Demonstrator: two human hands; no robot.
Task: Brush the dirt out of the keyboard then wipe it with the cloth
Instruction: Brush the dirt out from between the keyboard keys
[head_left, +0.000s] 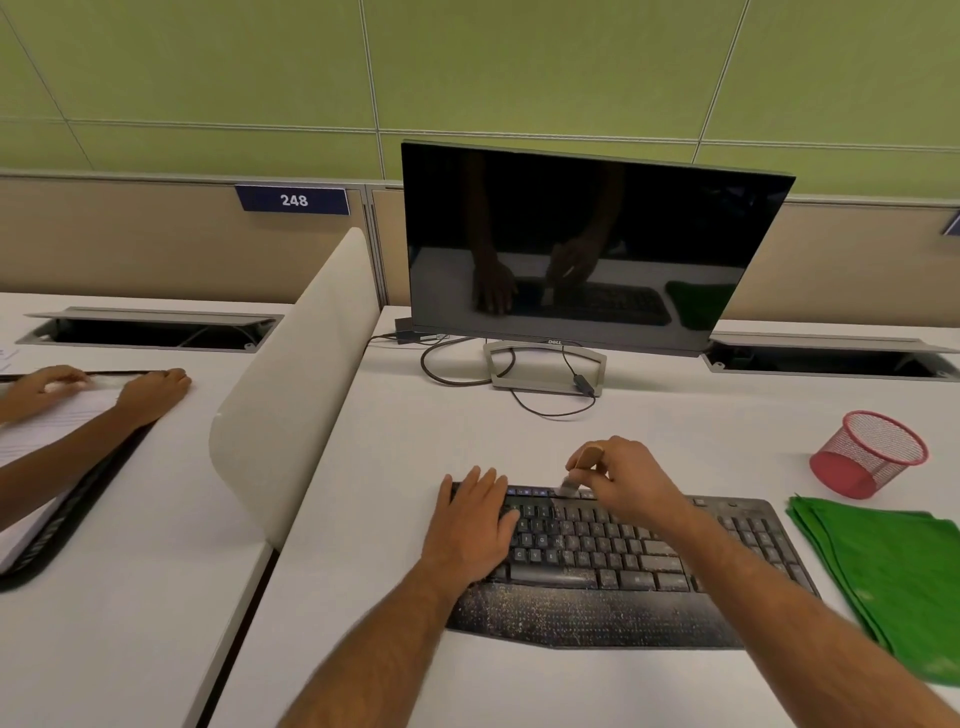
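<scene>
While left hand (470, 525) lies flat on keyboard (623, 566), right hand (623, 480) grip pinches brush (579, 470); Dell monitor (587, 249)

A blue sign (292, 200) on the far partition (156, 244) at left read "248" in white digits. The monitor (587, 244) carried the brand "DELL" on its lower edge. The letters on the keyboard (623, 551) keys were too small to read.

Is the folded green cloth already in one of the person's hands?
No, the folded green cloth lies untouched on the white desk, right of the black keyboard.
</scene>
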